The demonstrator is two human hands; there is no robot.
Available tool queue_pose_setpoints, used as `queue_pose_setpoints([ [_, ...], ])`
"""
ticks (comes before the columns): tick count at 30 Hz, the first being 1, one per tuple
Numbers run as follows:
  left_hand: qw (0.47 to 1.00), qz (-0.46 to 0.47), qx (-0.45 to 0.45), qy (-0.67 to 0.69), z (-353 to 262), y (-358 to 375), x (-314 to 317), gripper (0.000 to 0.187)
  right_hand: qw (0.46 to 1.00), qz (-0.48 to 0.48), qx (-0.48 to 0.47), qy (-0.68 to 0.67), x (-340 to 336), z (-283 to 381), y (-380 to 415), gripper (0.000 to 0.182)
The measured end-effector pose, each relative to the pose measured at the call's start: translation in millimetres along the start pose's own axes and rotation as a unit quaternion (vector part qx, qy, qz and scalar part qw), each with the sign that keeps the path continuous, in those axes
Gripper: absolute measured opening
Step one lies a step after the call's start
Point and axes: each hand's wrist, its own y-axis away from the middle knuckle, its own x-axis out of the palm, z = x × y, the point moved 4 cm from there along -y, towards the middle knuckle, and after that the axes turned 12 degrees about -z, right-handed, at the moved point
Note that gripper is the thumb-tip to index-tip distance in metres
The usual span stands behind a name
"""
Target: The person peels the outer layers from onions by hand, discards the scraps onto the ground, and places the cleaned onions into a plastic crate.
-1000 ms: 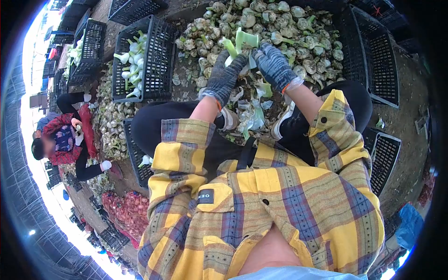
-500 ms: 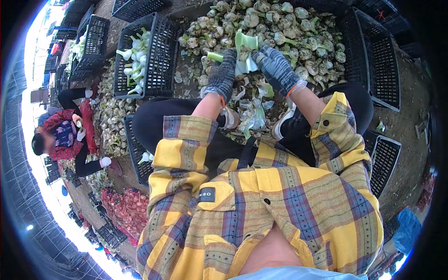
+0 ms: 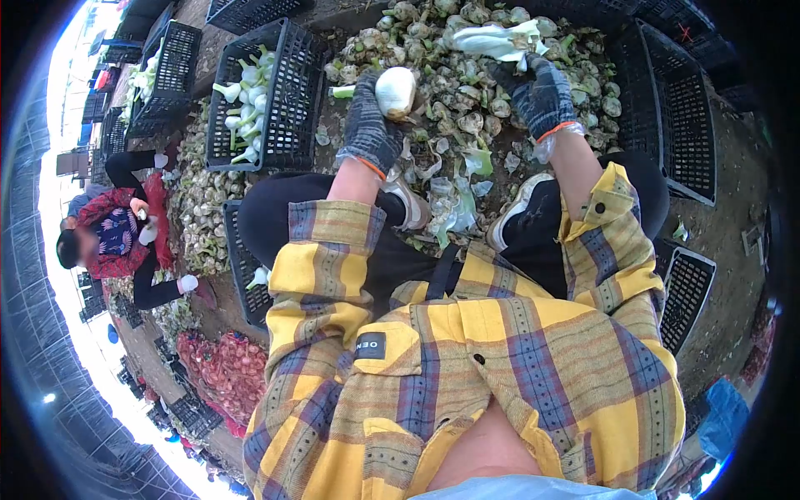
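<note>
My left hand (image 3: 371, 125), in a grey knit glove, is closed round a white peeled bulb (image 3: 395, 92), whose green stem end (image 3: 342, 92) sticks out at the left. My right hand (image 3: 543, 96), gloved alike, is at the right with fingers closed at a strip of pale peeled husk (image 3: 498, 40) that lies across above its fingertips. Behind both hands spreads a pile of unpeeled bulbs (image 3: 471, 104). Loose husk scraps (image 3: 454, 204) lie on the ground between my shoes.
A black crate (image 3: 281, 96) with peeled bulbs stands at the left. Other black crates (image 3: 690, 142) stand at the right. A co-worker (image 3: 108, 237) sits at the far left beside more bulbs (image 3: 204, 212). Red net sacks (image 3: 225, 367) lie lower left.
My hands have moved apart, the right one going right with the husk. The bulb in my left hand now shows white and bare. The co-worker's hands have shifted slightly.
</note>
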Motion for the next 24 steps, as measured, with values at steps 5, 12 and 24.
queue_pose_setpoints([
  [5,0.998,-0.054,0.037,0.001,-8.8,-6.1,-8.7,0.022,0.558,0.418,-0.127,0.706,20.7,-31.1,55.5,0.043],
  [12,0.975,-0.012,0.185,-0.119,-9.6,-15.5,-7.9,0.036,0.543,0.273,-0.268,0.747,31.4,-33.0,65.6,0.06],
  [24,0.784,0.077,0.427,-0.444,5.4,15.3,7.0,0.036,0.794,0.233,0.073,0.557,12.5,-47.5,44.9,0.036],
])
